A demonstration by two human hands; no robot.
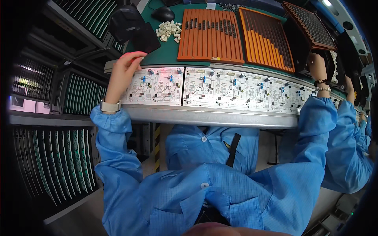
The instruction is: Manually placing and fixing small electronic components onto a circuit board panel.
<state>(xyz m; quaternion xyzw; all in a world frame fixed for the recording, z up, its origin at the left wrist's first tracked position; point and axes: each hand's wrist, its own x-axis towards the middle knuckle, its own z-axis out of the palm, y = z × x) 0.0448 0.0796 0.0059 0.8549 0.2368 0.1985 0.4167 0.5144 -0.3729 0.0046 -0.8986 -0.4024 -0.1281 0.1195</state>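
Note:
My left hand (126,70) is raised over the left end of a row of white circuit boards (226,90). Its thumb and forefinger are pinched together; a tiny pale spot shows at the tips, too small to name. Red light falls on the fingers and the nearest board. My right hand (317,66) is at the far right, beside a dark bin (303,59), with curled fingers; what they hold, if anything, is hidden. The boards carry blue parts and dark capacitors, and lie along a metal rail (212,117) in front of me.
Behind the boards lie a pile of white connectors (168,30), an orange slotted tray (210,37) and a second slotted tray (267,41). A black scanner stand (128,23) and a mouse (163,14) stand back left. Board racks (63,157) line the left; a co-worker's sleeve (348,141) is close right.

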